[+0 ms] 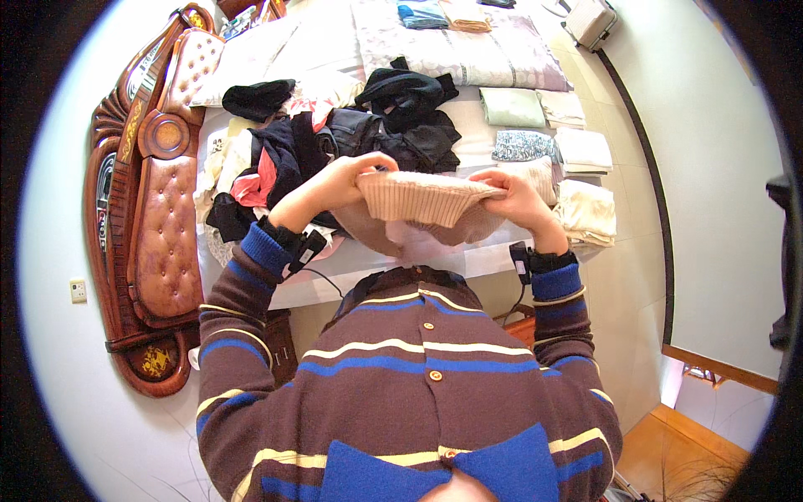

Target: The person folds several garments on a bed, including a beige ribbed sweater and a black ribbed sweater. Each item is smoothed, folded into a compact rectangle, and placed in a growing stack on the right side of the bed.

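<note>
A beige knit sweater (422,198) hangs in the air between my two hands, its ribbed band stretched along the top. My left hand (355,178) pinches the band at its left end, fingers closed over the edge. At the right end, my right hand (517,198) grips the same band with thumb and fingers. Below the band the rest of the sweater drops in loose folds, partly hidden behind the ribbing. Just beyond my left hand lies a heap of rumpled dark clothes (355,134) with a pink piece (253,186) in it.
The bed (314,286) spreads out in front of me. Folded clothes are stacked on its right side, among them a green one (512,108), a blue patterned one (523,145) and a cream pile (585,209). A tufted brown headboard (170,234) stands at the left. A suitcase (590,23) is at the far right.
</note>
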### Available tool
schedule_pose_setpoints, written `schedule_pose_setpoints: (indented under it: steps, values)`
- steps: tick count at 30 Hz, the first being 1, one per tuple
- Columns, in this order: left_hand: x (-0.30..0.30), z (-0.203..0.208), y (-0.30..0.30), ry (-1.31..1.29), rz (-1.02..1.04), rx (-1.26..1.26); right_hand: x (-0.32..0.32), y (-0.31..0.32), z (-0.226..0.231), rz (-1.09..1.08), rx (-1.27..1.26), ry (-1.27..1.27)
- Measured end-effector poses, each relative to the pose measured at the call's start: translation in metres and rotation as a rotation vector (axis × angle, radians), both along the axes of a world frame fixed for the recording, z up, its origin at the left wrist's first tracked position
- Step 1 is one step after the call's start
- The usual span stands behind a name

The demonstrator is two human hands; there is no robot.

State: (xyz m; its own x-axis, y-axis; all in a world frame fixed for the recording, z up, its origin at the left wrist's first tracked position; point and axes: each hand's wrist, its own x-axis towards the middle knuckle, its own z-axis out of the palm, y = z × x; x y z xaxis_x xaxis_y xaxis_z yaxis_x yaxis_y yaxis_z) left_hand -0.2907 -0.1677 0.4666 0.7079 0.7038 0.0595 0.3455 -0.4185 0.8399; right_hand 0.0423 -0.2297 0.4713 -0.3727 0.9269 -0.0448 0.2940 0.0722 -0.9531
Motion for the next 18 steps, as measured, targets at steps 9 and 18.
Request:
schedule_pose_setpoints:
  steps: [9, 18]
  values:
    - [0.006, -0.041, 0.003, -0.064, 0.313, -0.431, -0.024, 0.012, -0.041, -0.206, -0.085, -0.049]
    - [0.077, -0.007, -0.002, -0.32, 0.51, -0.51, -0.096, 0.021, -0.028, -0.401, 0.229, 0.125]
